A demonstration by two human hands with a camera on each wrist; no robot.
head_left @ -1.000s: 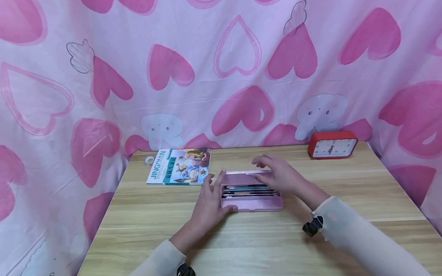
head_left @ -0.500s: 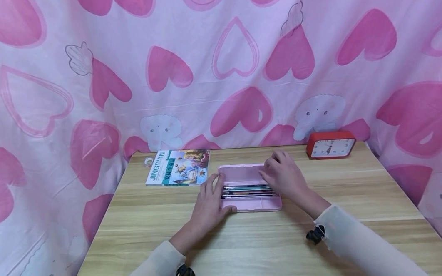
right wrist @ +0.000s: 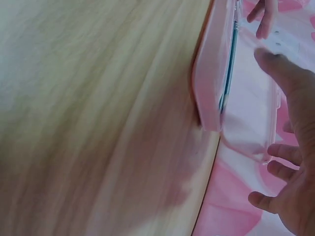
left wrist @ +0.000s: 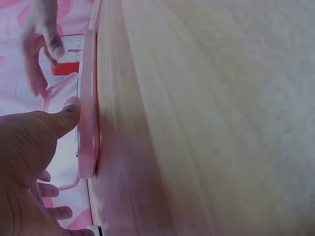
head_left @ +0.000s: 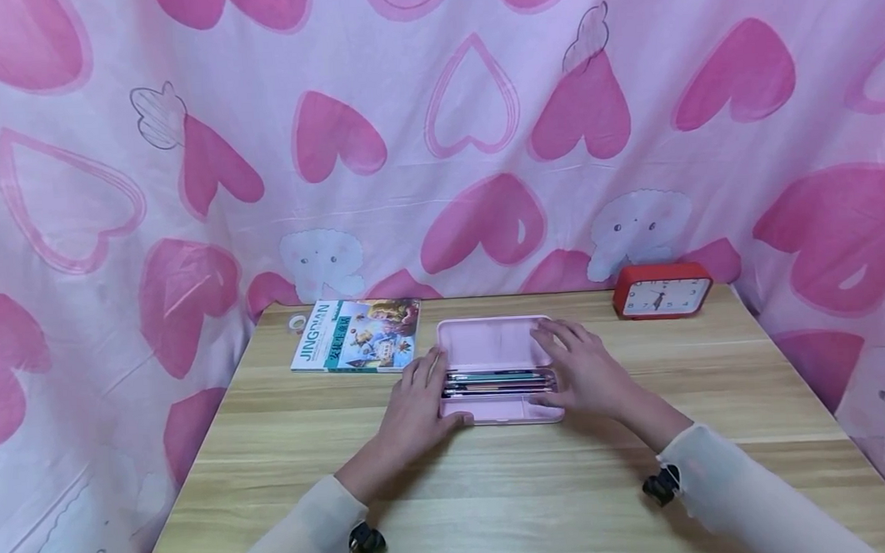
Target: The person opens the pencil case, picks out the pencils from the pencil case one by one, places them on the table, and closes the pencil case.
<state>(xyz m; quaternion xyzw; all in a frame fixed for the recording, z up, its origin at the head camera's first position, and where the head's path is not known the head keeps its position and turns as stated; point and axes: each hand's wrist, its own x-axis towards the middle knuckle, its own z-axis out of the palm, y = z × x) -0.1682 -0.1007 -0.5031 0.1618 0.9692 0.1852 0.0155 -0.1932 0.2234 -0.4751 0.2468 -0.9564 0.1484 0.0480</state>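
Observation:
A pink pencil case [head_left: 487,409] lies on the wooden table with its lid [head_left: 494,343] raised back. Several slim pencils or pens [head_left: 499,382] lie across its inside; their exact kind is too small to tell. My left hand [head_left: 413,402] holds the case at its left end, the thumb [left wrist: 72,109] on the front rim and the fingers at the left side. At the right end, my right hand [head_left: 586,369] has its fingers spread near the lid's edge, thumb over the front part. In the right wrist view, this right hand [right wrist: 295,142] grips nothing.
A picture book [head_left: 359,335] lies behind and left of the case, with a small white ring-shaped thing [head_left: 297,322] beside it. A red clock [head_left: 663,291] stands at the back right. Behind the table [head_left: 499,499] hangs a pink heart-patterned curtain [head_left: 334,207].
The lid has swung farther back and now stands wide. My right hand has let go of it and spread its fingers, moving slightly toward me. My left hand has stayed on the case.

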